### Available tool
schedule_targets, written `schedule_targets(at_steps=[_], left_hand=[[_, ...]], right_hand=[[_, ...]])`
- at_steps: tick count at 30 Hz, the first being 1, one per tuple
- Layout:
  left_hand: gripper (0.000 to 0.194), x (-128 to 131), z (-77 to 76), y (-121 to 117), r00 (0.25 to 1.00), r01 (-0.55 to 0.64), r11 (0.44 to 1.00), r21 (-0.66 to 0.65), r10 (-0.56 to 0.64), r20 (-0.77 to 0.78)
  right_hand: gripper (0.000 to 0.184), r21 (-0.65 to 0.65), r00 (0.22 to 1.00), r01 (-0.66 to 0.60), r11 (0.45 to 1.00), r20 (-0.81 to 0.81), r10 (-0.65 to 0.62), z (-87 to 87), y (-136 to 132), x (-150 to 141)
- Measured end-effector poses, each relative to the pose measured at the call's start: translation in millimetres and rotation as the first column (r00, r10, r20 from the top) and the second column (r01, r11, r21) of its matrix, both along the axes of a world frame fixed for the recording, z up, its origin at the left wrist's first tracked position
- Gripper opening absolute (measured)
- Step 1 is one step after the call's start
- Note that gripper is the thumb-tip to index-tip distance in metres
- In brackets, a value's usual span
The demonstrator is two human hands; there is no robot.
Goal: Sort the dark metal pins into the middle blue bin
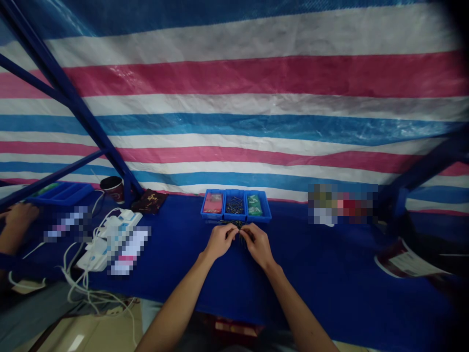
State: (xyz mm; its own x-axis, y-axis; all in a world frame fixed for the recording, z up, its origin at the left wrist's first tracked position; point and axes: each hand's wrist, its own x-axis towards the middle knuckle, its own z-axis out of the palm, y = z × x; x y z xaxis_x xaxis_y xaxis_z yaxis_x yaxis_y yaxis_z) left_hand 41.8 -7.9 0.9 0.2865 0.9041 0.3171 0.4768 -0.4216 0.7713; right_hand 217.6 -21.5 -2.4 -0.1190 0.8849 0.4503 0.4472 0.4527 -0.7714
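Both hands pinch tiny dark pins near blue trays.
Left hand [219,240] and right hand [257,243] fingertips narrow, touching over pin pile [234,224]; pins could slip, scatter on blue table [330,274], just short of trays [235,205].

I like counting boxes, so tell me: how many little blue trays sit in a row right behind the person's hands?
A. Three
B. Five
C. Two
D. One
A. Three little blue trays stand side by side just behind the left hand and right hand: one with reddish contents, one with dark thin pieces, one with green contents.
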Motion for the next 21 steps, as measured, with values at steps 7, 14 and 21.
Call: schedule_targets(at_steps=[7,14,21], left_hand=[[0.029,-0.5,4.0,-1.2,0.998,0.058,0.998,-0.004,-0.058,-0.003],[0.03,-0.5,2.3,-0.1,0.998,0.06,0.998,0.012,-0.059,-0.005],[0.026,-0.7,3.8,-1.2,0.998,0.068,0.998,0.011,-0.068,-0.007]], right_hand=[[0.022,0.028,0.999,0.015,0.999,-0.045,-0.014,3.0,-0.8,0.2],[0.022,0.032,1.0,0.0,0.999,-0.024,0.001,1.5,-0.5,-0.1],[0.019,0.049,0.998,-0.032,0.998,-0.044,0.034,1.2,-0.7,0.8]])
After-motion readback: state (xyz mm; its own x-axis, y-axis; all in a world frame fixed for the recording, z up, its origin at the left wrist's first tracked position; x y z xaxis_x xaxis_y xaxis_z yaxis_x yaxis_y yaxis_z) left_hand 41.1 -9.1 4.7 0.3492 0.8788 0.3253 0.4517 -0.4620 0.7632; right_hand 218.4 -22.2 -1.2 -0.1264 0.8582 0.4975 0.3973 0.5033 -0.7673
